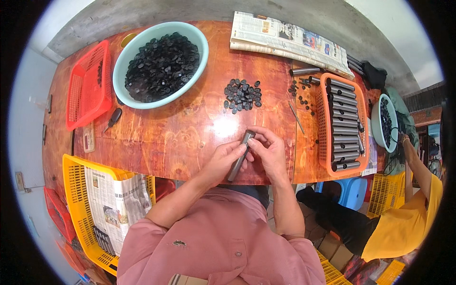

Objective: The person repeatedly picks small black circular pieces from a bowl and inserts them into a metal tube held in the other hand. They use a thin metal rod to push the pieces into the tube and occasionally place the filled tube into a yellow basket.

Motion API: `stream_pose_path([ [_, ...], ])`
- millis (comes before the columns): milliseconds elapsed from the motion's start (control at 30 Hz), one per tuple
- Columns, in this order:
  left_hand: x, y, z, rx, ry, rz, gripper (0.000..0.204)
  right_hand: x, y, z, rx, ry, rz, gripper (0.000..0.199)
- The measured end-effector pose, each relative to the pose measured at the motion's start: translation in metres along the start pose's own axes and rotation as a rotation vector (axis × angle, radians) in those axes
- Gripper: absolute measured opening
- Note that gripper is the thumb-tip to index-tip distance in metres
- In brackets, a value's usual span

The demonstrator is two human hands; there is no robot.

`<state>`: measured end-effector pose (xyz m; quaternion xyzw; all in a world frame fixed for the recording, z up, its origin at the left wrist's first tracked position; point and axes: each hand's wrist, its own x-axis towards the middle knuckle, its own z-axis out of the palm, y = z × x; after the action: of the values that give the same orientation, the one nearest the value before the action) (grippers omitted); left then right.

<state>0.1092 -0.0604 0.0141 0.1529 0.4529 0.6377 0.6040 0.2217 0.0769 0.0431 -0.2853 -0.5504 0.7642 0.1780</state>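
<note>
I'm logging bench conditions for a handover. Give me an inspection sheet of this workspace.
Surface: reddish-brown table, glossy, with glare near the middle
Job's things: dark tube in hand; small black parts loosely piled beyond it; orange basket of similar tubes
Clutter: folded newspapers; black-handled tool
Grip: left hand and right hand both on the tube
Cables: none clearly identifiable
Surroundings: co-worker in yellow at right; yellow crate lower left

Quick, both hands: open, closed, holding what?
Left hand: closed, holding a dark grey, metallic-looking cylindrical tube.
Right hand: closed on the same tube, thumb and fingers near its upper end.
</note>
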Motion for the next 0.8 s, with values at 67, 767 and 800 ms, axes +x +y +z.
stream_pose_path([
  [67, -0.001, 0.001, 0.002, 0.071, 0.024, 0.019, 0.034, -0.001, 0.001, 0.001, 0.013, -0.013, -0.013, 0.032],
  [767, -0.005, 0.008, 0.008, 0.414, 0.037, 0.031, 0.038, -0.012, 0.012, -0.003, 0.062, 0.02, -0.045, 0.029],
  [800, -0.007, 0.011, 0.01, 0.421, 0.026, 0.034, 0.038, -0.011, 0.015, -0.005, 0.055, 0.011, -0.052, 0.029],
])
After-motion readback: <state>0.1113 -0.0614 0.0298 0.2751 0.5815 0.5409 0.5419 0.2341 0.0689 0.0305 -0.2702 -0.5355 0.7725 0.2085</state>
